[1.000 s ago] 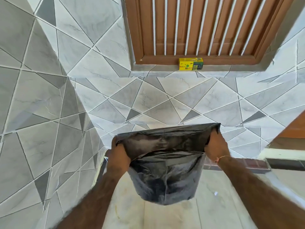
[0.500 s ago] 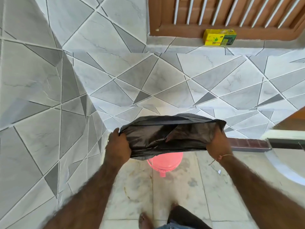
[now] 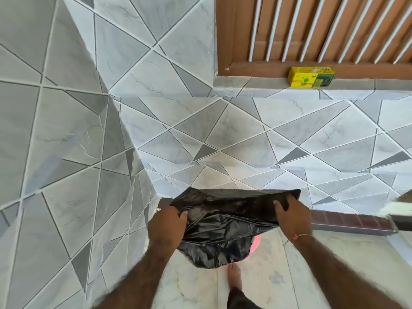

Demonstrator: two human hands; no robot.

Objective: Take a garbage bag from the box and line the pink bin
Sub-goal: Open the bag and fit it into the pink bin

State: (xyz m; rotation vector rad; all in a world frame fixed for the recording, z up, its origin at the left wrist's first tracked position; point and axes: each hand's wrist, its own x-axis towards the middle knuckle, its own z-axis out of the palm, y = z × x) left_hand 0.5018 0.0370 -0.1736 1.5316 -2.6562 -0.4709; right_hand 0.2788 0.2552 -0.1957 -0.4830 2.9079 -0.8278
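Now both hands, left hand and right hand, are grasping the black garbage bag's mouth, holding it over the pink bin.

Grey tiled wall (geometric), wooden shutter

The bag hangs between the left hand and right hand, over the bin (mostly hidden). A foot stands just before it. The box sits on the ledge, behind and to the right.
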